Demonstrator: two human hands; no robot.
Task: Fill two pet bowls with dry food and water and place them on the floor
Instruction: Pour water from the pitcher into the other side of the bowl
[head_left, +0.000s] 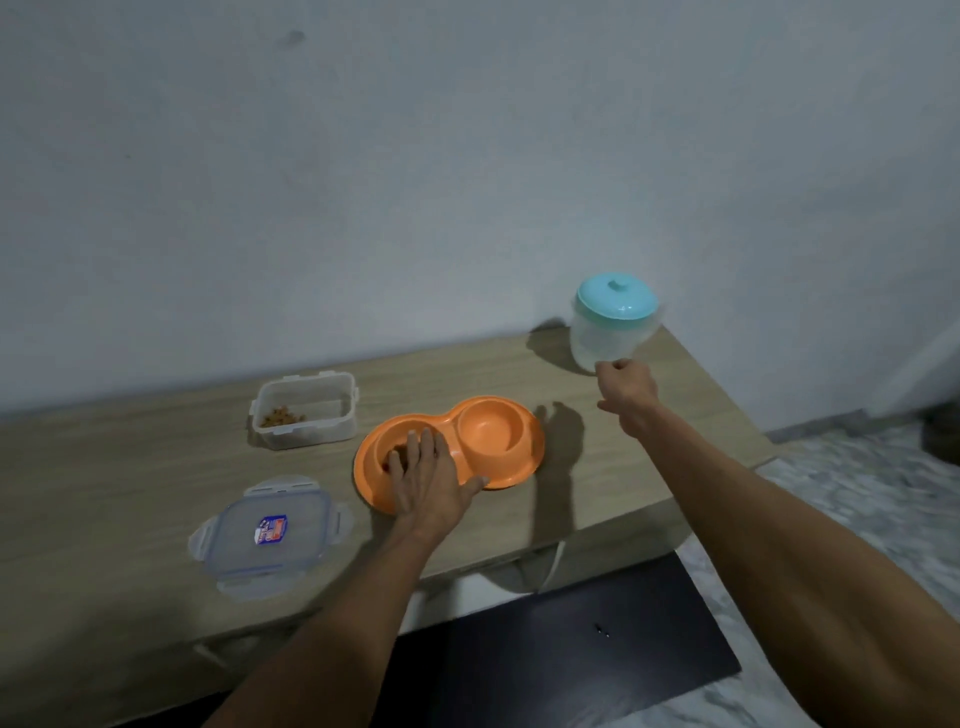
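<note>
my right hand (626, 387) is raised at the far right of the table (130, 467), fingers curled in toward the palm, right at the base of the jug (613, 325). the jug sits just beyond and above the knuckles, blurred; whether my fingers grip it, i cannot tell. it is clear with a teal lid (617, 295); its water level is not readable.

my left hand (428, 480) lies flat, fingers spread, over the left well of the orange double bowl (449, 457), thumb on the near rim. the bowl's long axis runs left to right, tilted slightly away at the right. brown kibble (400, 449) shows between my fingers in the left well; the right well (485, 428) looks empty and lies nearest the jug.

the food box (306, 410), open, stands just behind and left of the bowl with a little kibble left in one corner. its lid (267, 535) lies flat at the near left.

judgement: food is done, water comes next, and the right hand is the nearer one.
</note>
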